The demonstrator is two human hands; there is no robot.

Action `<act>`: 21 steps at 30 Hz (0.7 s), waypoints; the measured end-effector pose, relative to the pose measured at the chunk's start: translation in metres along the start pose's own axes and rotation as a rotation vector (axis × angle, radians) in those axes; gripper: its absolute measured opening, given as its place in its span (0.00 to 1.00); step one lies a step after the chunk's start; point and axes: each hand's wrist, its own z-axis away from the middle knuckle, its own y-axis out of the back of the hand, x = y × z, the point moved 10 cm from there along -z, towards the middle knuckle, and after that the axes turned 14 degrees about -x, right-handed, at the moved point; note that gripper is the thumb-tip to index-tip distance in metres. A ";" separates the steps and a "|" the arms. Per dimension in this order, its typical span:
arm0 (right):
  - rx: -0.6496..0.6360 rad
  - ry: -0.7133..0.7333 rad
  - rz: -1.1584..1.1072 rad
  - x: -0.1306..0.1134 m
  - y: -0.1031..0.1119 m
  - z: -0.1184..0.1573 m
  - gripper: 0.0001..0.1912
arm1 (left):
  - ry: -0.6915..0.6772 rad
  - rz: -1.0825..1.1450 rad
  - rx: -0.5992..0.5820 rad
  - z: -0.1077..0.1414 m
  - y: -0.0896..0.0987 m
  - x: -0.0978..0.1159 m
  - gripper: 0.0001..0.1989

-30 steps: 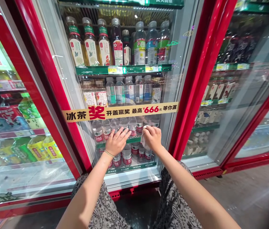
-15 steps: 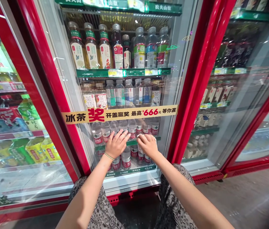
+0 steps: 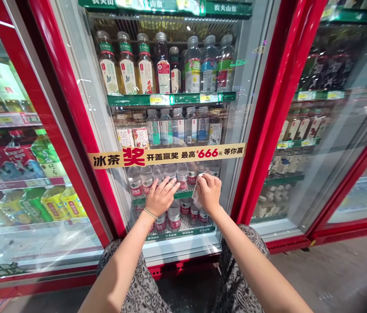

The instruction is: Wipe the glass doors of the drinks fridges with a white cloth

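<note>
Before me stands a glass door of a red-framed drinks fridge. My left hand rests against the glass with its fingers spread, holding nothing; a thin band circles the wrist. To its right, my right hand is closed on a white cloth or tissue, which bunches out on the left side of the fingers at the glass. Just above both hands a yellow printed strip runs across the door. Behind the glass, small water bottles with red labels line the lower shelves.
Tea bottles and other drinks fill the upper shelves. A second fridge with soft drinks stands on the left, and another red door frame is at the right. My knees are close to the fridge base. Grey floor shows at right.
My right hand has moved slightly right and up along the glass, and more of the white cloth shows below its fingers. The left hand stays nearly in place.
</note>
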 end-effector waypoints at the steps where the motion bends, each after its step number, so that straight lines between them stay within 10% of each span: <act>1: -0.008 0.009 0.004 -0.002 0.000 0.000 0.06 | 0.000 -0.002 0.005 0.000 0.000 0.000 0.27; 5: -0.075 0.284 0.053 -0.033 -0.006 0.003 0.05 | 0.006 -0.010 0.005 0.000 0.000 -0.001 0.27; 9: 0.012 0.047 0.016 -0.009 0.000 0.004 0.05 | 0.005 -0.003 -0.011 0.000 -0.002 -0.001 0.27; 14: -0.038 0.252 0.030 -0.033 -0.013 0.009 0.09 | 0.005 -0.002 0.011 0.001 0.000 -0.001 0.27; 21: 0.078 0.058 -0.038 -0.014 -0.016 0.030 0.16 | 0.000 0.006 0.001 0.002 -0.001 -0.001 0.27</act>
